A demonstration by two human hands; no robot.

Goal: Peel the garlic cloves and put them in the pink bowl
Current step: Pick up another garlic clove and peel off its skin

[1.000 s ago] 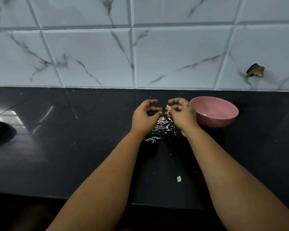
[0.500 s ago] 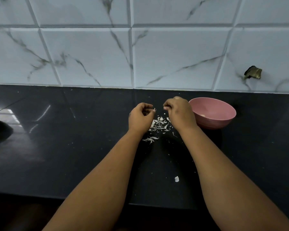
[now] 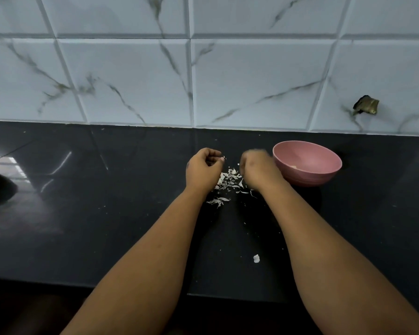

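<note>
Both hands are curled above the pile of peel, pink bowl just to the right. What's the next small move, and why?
Probably flick the bit of skin from the left hand onto the heap of white garlic peelings: a pale flake shows at its fingertips. The right hand is blurred beside the round pink plastic bowl; whether it holds a clove is unclear.

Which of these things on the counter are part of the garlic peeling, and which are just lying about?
Part of the job:
left hand
right hand, blurred
pink bowl
heap of garlic skins

Just lying about:
lone white scrap
dark fitting on the wall
</note>
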